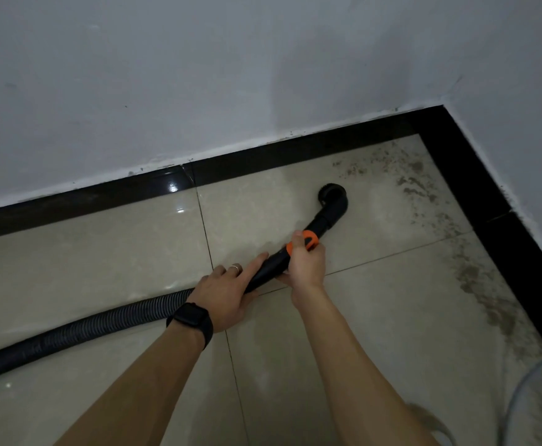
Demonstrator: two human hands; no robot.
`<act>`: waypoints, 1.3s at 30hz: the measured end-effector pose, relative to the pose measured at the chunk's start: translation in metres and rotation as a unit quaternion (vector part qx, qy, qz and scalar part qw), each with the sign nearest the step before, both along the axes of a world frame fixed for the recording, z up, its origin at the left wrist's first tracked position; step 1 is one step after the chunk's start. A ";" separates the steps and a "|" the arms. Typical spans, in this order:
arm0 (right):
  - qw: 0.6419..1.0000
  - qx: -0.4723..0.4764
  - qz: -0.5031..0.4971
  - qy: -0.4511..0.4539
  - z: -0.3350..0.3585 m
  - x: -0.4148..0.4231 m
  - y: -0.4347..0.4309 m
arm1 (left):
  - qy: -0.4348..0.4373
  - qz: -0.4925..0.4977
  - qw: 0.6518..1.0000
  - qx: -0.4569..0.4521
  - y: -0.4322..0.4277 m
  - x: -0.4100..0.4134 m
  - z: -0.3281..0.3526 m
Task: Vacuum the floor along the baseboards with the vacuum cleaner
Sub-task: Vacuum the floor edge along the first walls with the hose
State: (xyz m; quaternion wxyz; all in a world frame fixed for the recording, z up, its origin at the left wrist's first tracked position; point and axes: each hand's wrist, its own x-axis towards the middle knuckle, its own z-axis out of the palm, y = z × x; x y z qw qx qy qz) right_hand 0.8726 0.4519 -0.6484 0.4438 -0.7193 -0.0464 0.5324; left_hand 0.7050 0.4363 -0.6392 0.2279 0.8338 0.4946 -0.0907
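Beige tiled floor (102, 252) carries a ribbed black hose (70, 336) and dirt (475, 278).

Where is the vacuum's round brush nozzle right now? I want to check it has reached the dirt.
In the head view the brush nozzle sits right of centre on the tile, short of the back baseboard, left of the dirt.

Head camera: my only view, looking forward and steeply down into a room corner.

I see everything from the person's head height, wide-angle, so the black baseboard (295, 149) bows across the frame and meets a second run at the upper right. The lens faces the white wall (198, 75), which fills the top third; the tiled floor (392, 300) fills the rest. Both forearms reach in from the bottom edge, putting the left hand (227, 294) and right hand (306, 263) near centre, close to me. There is no second view to overlap with.
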 end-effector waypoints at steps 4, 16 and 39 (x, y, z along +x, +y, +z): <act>1.000 0.006 0.004 -0.001 0.000 0.001 0.005 | -0.001 0.001 1.000 -0.001 0.006 0.000 0.000; 0.999 0.013 0.039 -0.007 0.001 0.027 0.039 | -0.017 0.045 0.999 0.001 0.027 0.027 -0.009; 0.999 0.018 -0.022 -0.016 -0.012 0.012 -0.001 | -0.023 -0.013 1.000 0.007 0.011 0.014 -0.006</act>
